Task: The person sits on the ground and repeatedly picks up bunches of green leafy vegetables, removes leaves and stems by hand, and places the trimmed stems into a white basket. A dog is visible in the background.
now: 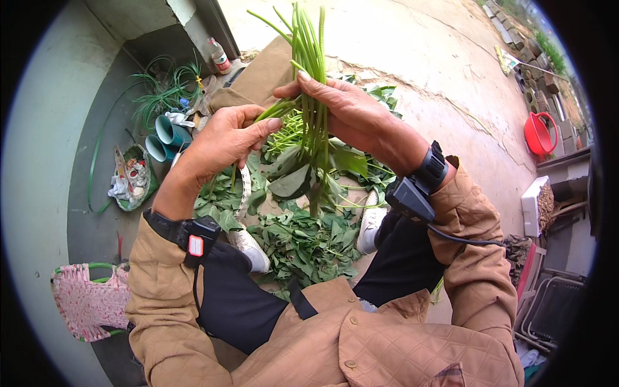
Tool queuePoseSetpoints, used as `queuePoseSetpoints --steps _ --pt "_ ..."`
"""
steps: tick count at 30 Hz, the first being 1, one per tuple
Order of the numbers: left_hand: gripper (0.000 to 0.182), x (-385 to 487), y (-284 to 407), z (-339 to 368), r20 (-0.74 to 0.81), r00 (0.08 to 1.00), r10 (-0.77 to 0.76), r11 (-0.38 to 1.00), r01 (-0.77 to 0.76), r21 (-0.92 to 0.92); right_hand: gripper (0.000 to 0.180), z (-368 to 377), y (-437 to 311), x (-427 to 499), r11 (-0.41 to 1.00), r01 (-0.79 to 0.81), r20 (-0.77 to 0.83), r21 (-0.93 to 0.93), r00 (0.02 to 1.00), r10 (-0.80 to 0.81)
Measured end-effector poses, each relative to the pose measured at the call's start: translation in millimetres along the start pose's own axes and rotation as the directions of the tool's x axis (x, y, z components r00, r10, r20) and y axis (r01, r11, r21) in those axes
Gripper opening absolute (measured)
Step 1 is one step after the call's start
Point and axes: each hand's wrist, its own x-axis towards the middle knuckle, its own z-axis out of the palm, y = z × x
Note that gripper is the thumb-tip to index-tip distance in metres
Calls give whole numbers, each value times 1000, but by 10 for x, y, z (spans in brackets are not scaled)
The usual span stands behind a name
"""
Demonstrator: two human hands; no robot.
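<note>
Long green leafy stems stand upright in a bunch before me, their dark leaves hanging at the lower end. My right hand is closed around this bunch, thumb across the front. Between the thumb and fingers of my left hand are more green stems, running towards the bunch. A pale curved strip hangs below my left hand; what it belongs to is partly hidden. On the ground between my shoes lies a heap of green leaves. Behind the bunch, cut stems lie in a pile.
To the left are teal tube-like items, green twine, a basket of odds and ends and a woven pink seat. A plastic bottle stands near the door frame. A red basin and white foam box are at right.
</note>
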Motion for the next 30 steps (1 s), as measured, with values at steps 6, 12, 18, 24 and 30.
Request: queuePoseSetpoints --steps 6,12,18,24,30 --pt "30 152 -132 95 -265 821 505 802 -334 496 41 -6 27 59 979 -46 -127 200 989 73" --pt "22 24 19 202 -197 580 791 523 -471 710 37 -61 122 147 913 35 -256 407 964 77" --pt "11 -84 29 415 -141 660 738 602 -549 580 33 -178 154 200 879 99 -309 466 949 57" --pt "17 -121 -60 306 -21 806 591 630 -445 637 34 -310 99 182 831 135 -294 540 955 35" --pt "17 -174 0 179 -64 961 270 943 -251 217 30 -422 8 142 777 102 -231 622 971 57"
